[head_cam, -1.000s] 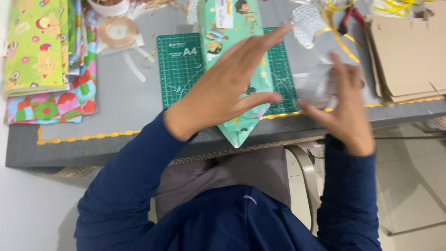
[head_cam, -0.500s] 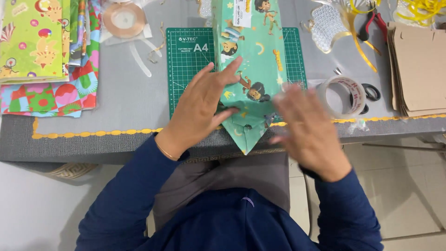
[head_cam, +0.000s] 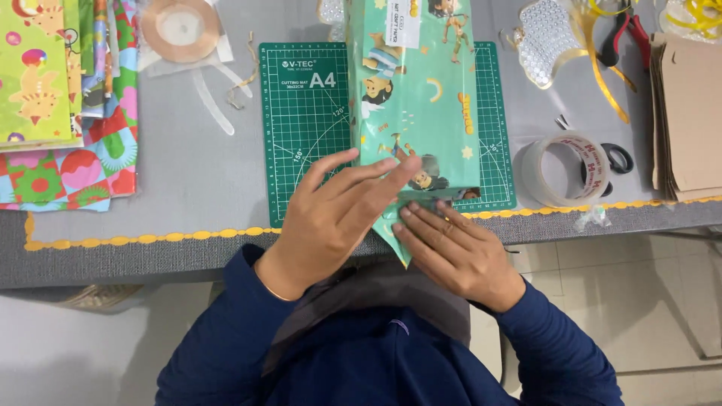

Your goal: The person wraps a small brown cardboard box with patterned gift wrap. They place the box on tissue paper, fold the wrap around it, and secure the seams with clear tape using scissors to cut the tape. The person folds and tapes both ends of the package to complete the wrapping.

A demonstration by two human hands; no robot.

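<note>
Teal wrapped parcel (head_cam: 417, 98) w/ cartoon print lies lengthwise on the green cutting mat (head_cam: 304, 135), near end hanging a bit over the tabletop (head_cam: 188, 173) edge, where the paper comes to a folded point. White label sits on the parcel's far end.

Left hand (head_cam: 335, 214) lies flat, fingers stretched & pressed on the near end flap, fingertips on the paper; nothing clamped in its grip. Right hand (head_cam: 451, 248) also flat, fingers close together, pressing the lower fold just beside the left fingertips; the two hands touch or nearly touch there. No grip closed round anything on either side.

Right of the mat: clear tape roll (head_cam: 568, 169) standing on the tabletop, black scissors (head_cam: 617, 162) partly behind it. Farther right a stack of brown card sheets (head_cam: 692, 113). Far right top: yellow ribbon (head_cam: 602, 68), red-handled pliers (head_cam: 628, 30), a bubbly clear piece (head_cam: 541, 37).

Left of the mat: ribbon spool (head_cam: 180, 26), pale tan, w/ clear strips near it. Far left: pile of bright wrapping sheets (head_cam: 60, 105), green, red, pink patterns.

Yellow scalloped trim (head_cam: 150, 240) runs along the tabletop's front edge. Dark blue sleeves (head_cam: 226, 338) below.
</note>
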